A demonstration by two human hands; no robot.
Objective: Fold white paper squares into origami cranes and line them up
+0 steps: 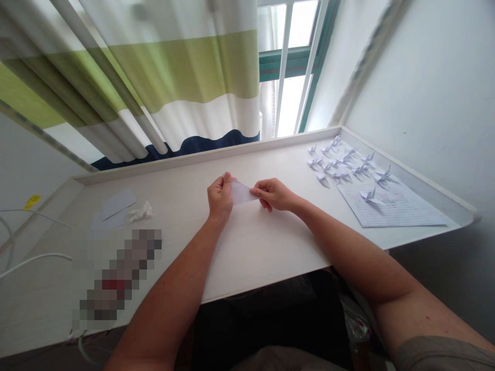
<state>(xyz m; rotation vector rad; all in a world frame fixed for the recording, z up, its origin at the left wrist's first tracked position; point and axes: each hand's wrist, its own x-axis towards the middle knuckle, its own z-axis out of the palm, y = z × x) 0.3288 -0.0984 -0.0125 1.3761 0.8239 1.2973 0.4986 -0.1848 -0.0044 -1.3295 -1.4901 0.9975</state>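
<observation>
A small folded sheet of white paper (pixel 242 193), roughly triangular, is held up between my two hands above the middle of the desk. My left hand (pixel 220 197) grips its left edge, thumb upright on top and fingers curled behind. At the right corner, my right hand (pixel 274 194) pinches the paper between thumb and fingers. The fingertips behind the sheet are partly hidden. Several folded paper cranes (pixel 340 164) stand in a cluster at the desk's far right, and one crane (pixel 370 196) sits on a written sheet (pixel 394 208).
The white desk (pixel 266 242) has a raised rim along its back and right side. On the left lie flat paper sheets (pixel 118 203), a crumpled white tissue (pixel 141 211), a blurred-out long object (pixel 119 278) and white cables (pixel 36 260). A striped curtain (pixel 185 67) hangs behind.
</observation>
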